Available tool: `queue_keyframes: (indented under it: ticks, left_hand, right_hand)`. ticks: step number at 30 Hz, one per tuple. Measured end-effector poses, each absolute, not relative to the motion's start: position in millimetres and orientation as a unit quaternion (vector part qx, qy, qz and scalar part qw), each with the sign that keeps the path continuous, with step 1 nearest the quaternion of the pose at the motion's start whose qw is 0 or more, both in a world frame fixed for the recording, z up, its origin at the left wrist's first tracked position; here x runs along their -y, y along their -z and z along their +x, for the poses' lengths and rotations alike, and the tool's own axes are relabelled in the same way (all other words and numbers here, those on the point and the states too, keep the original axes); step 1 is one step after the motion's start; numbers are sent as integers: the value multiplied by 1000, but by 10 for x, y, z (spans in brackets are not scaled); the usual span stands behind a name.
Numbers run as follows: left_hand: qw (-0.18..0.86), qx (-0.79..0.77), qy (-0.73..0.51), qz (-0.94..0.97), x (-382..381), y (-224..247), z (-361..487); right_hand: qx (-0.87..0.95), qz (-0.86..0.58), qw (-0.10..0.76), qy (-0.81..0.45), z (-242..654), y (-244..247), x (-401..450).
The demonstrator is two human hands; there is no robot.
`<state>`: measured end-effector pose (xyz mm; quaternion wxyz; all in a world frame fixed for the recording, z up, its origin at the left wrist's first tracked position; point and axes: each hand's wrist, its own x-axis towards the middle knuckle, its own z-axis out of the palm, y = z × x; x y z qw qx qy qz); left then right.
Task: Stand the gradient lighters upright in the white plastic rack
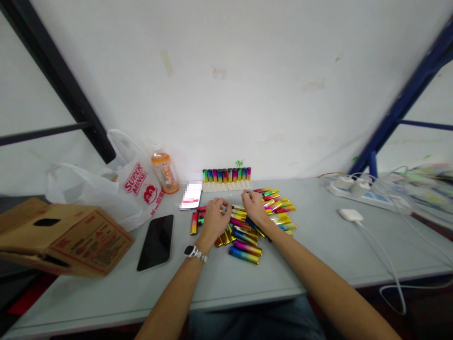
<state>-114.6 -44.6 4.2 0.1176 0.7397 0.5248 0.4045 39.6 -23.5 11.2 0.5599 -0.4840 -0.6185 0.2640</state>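
Leftmost, a brown cardboard box (63, 238) overhangs the pale grey surface (247, 278), with a white plastic shopping bag printed in red (116, 189) behind it and a black smartphone (156, 242) lying face up nearer the front edge. Next comes the left hand (211, 218), palm down with fingers curled onto the heap of shiny rainbow-coloured lighters (247, 224); whether it grips one I cannot tell. The lighters lie flat under and just right of that hand, most with their long axes running roughly left to right. The right hand (254, 205) rests on the far part of the same heap, fingers bent, its grip equally hidden. Straight beyond both hands, near the wall, a row of upright rainbow lighters in a white tray (227, 180) stands close by. Rightward the surface is bare up to a white charger with its cable (351, 216).
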Motion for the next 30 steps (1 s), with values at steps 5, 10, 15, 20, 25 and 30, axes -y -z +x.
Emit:
queue_keyframes:
  ticks: [5,10,15,20,25,30]
  left_hand:
    - [123,-526,-399,741,457,-59,-1144]
    - [117,-527,-389,746,466,-52,-1139]
    - [107,-517,-387,756,464,-37,-1127]
    - [112,-513,-388,757,444,-18,-1129]
    - [106,-517,-387,756,436,-7,-1163]
    - [109,-521,-387,753,434,-9,-1176]
  right_hand:
    - [623,-463,561,-287,405,-86,237]
    - [620,-402,555,-382,489,-56,181]
    - [673,-447,544,-226,673,-168,-124]
    - [681,-498,517,-149,804,-311,-632]
    - [730,-474,477,-121,826,-340,-990]
    - [763,-469,429,-114,804,-310,-1106]
